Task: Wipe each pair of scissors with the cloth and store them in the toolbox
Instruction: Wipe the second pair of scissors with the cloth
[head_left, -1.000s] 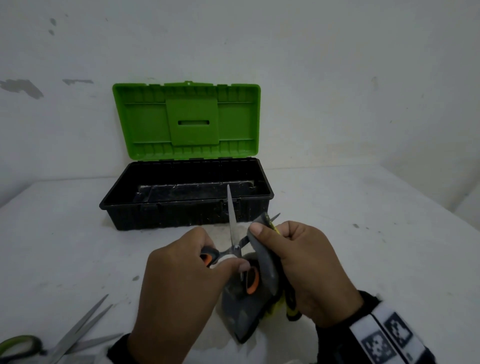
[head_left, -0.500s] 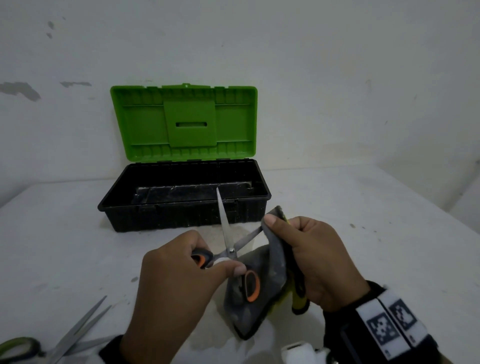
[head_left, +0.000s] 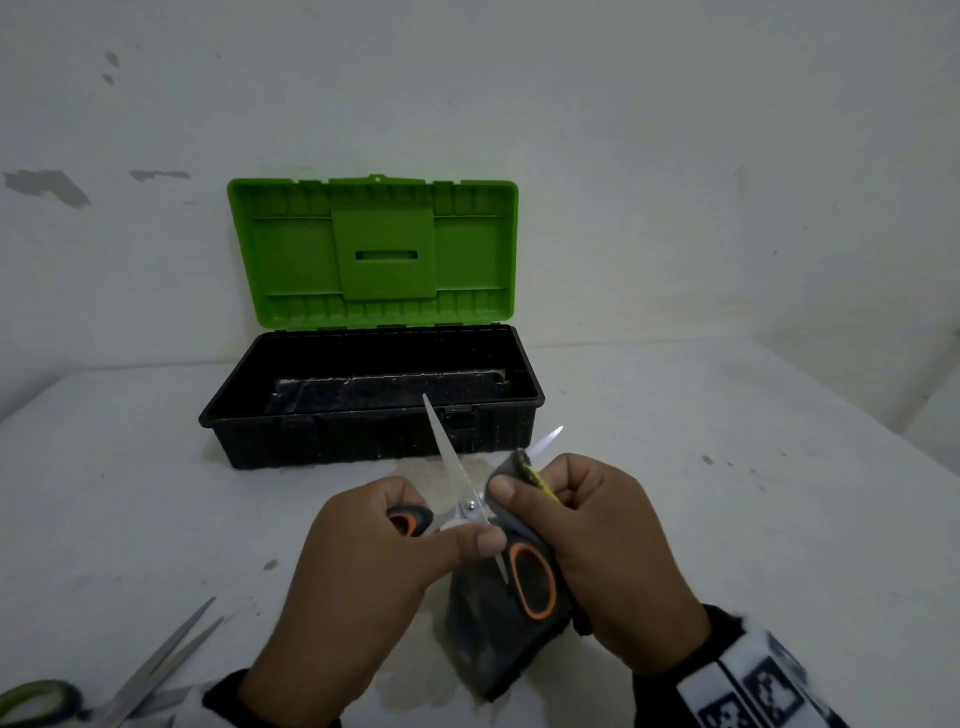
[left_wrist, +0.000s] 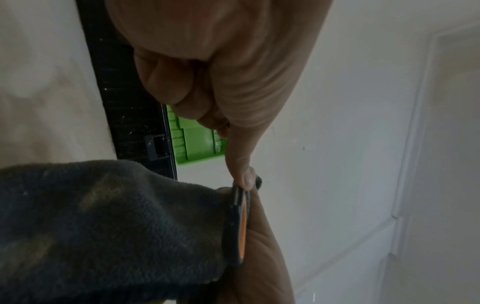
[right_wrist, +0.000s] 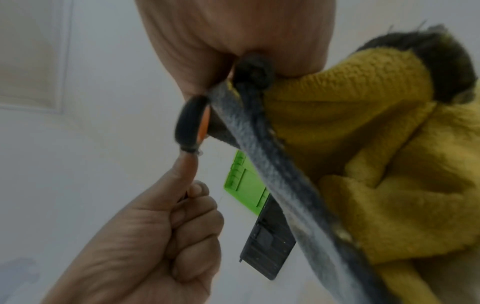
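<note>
Nearest the camera, at the lower left of the table (head_left: 727, 467), a second pair of scissors (head_left: 140, 680) with a green-and-black handle lies flat with its blades parted, well apart from the toolbox (head_left: 374, 415) and on the near side of it.

Just in front of the toolbox, both hands work above the table. The left hand (head_left: 374, 566) is curled round one black-and-orange handle loop of the orange-handled scissors (head_left: 467, 512), its thumb pressed near the pivot. These scissors are spread open: one blade points up toward the toolbox's front wall, the other slants away to the right. The right hand (head_left: 597, 551) grasps the cloth (head_left: 493, 639), dark grey on one face and mustard yellow on the other, pinching it around the right-slanting blade so that only the bright tip shows past the fingers. The rest of the cloth hangs down beneath the hands, behind the scissors' free handle loop.

The table is white and scuffed, with small dark specks and a faint stain under the hands.

Beyond the hands the toolbox stands open, its black tray grimy inside, its green lid (head_left: 374, 249) upright against the wall (head_left: 675, 156) behind. That wall is plain white with a few grey patches of chipped paint left of the lid.
</note>
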